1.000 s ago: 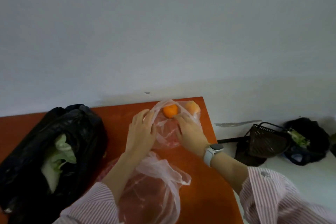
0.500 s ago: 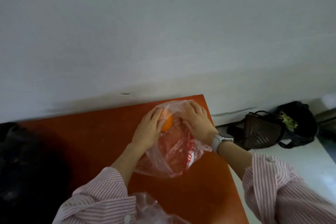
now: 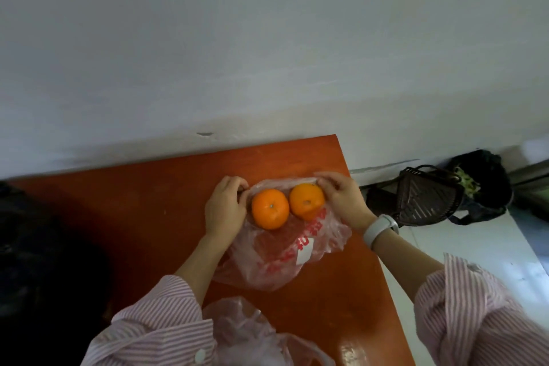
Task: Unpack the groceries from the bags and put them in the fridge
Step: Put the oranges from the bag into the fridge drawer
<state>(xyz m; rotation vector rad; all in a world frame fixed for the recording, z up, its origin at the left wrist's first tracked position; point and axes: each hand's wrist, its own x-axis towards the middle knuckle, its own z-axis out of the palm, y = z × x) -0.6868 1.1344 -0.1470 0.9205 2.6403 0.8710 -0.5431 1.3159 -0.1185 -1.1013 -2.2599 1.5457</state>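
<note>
The person wears a shirt with fine pink and white stripes; the left sleeve (image 3: 154,327) is pushed up the forearm and shows a small white button near its cuff, as is the right sleeve (image 3: 475,315). A white watch (image 3: 380,227) sits above that right cuff

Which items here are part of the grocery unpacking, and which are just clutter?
Job:
- left hand and right hand, gripping the bag's mouth
- clear red-printed bag
- two oranges
- second clear bag, near edge
- black bag, far left

Lying about:
- dark basket on the floor
- black bag with greens beside it
</note>
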